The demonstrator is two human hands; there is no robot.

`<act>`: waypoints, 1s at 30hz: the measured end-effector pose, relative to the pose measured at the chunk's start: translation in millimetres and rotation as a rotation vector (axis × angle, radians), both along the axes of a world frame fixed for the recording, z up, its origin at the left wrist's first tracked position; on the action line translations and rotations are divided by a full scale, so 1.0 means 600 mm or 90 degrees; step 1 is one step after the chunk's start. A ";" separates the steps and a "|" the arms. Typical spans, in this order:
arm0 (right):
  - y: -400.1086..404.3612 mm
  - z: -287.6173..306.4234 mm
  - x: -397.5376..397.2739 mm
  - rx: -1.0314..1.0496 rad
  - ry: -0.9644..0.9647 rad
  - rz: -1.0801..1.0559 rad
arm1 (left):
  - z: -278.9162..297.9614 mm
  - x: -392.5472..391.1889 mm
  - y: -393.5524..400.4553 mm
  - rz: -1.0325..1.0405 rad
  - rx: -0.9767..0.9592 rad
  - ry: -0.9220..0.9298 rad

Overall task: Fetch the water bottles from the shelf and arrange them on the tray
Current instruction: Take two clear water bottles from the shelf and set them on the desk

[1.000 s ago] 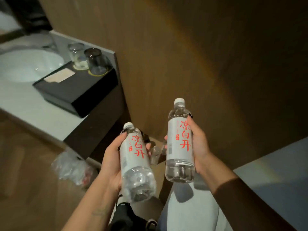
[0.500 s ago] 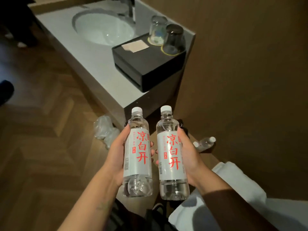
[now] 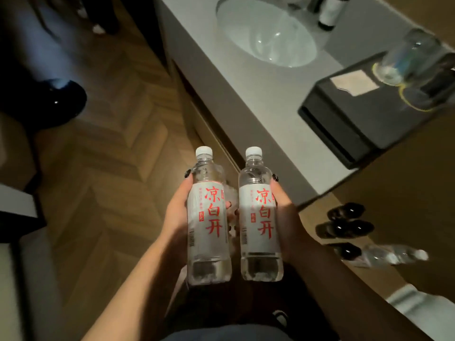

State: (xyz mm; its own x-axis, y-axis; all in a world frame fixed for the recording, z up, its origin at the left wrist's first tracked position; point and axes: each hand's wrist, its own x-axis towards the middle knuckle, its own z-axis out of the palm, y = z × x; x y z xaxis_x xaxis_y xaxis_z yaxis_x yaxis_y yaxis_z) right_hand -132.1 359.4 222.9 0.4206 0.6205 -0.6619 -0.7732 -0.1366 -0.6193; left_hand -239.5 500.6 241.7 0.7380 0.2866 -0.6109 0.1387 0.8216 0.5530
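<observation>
Fingers (image 3: 227,205) of our left hand (image 3: 177,212) curl round the label of the left bottle (image 3: 208,217); the thumb lies up its outer side, dark nail at the shoulder. Our right hand (image 3: 285,217) grips the right bottle (image 3: 259,217) the same way, mirrored. Both bottles stand upright, white caps on, side by side and just apart, the red lettering facing us. We judge a mid-body hold keeps each steady and leaves the base free to set down flat. They hang over the herringbone floor (image 3: 110,168), in front of our body, carried and not yet placed. Beyond the fingers and to the right runs the pale bench (image 3: 246,94), with a round basin (image 3: 266,33) sunk in it at the far end. Farther right on the bench sits the dark tray (image 3: 357,119), well apart from the bottles; it bears a pale card (image 3: 354,82) and blurred upturned glasses (image 3: 403,57) on its far side, so the near part looks open for the bottles. Right of our right hand, lower than the bench, a wooden shelf (image 3: 394,193) holds dark round items (image 3: 344,227) we cannot identify and one more clear bottle (image 3: 394,257) lying on its side. We judge the fetch done for these two; the carry to the tray remains.
</observation>
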 end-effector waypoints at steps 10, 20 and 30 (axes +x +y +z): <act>0.305 0.005 -0.003 0.045 -0.035 0.124 | -0.058 -0.069 0.281 0.045 -0.150 -0.034; 0.567 0.013 0.068 0.045 -0.011 0.149 | -0.058 -0.002 0.498 0.109 -0.215 -0.048; 0.864 0.068 0.191 0.077 0.068 0.223 | -0.012 0.118 0.790 0.143 -0.124 -0.006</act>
State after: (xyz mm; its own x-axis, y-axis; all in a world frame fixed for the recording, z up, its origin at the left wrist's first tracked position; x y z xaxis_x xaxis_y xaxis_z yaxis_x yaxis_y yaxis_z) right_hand -17.3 877.6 263.5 0.1020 0.7904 -0.6041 -0.7530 -0.3355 -0.5660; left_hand -168.6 974.3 234.6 0.6756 0.3216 -0.6634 -0.0632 0.9218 0.3825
